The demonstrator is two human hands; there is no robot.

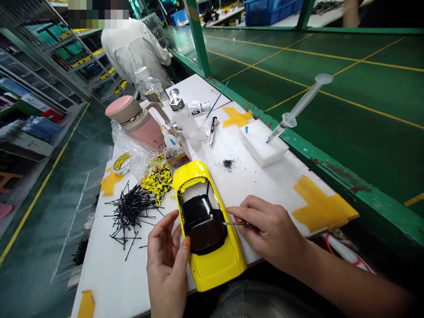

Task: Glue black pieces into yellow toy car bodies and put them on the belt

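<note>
A yellow model car body [218, 267] with a dark roof and rear window lies tilted at the table's front edge. My left hand [168, 260] grips its left side, thumb on top and fingers along the edge. In my right hand [268, 225] a thin metal tool, likely tweezers [234, 223], is pinched, its tip at the right edge of the dark window. Whether the tip holds anything is too small to tell. Left of the car lie a heap of thin black sticks [132, 205] and a pile of small yellow-and-black pieces [159, 181].
Tiny black bits [228, 164] lie beyond the car. A syringe [298, 108] stands in a white foam block [265, 148]. Behind are a utility knife [213, 131], a pump bottle [183, 115] and a pink jug [139, 123]. A person in white [132, 48] sits farther back.
</note>
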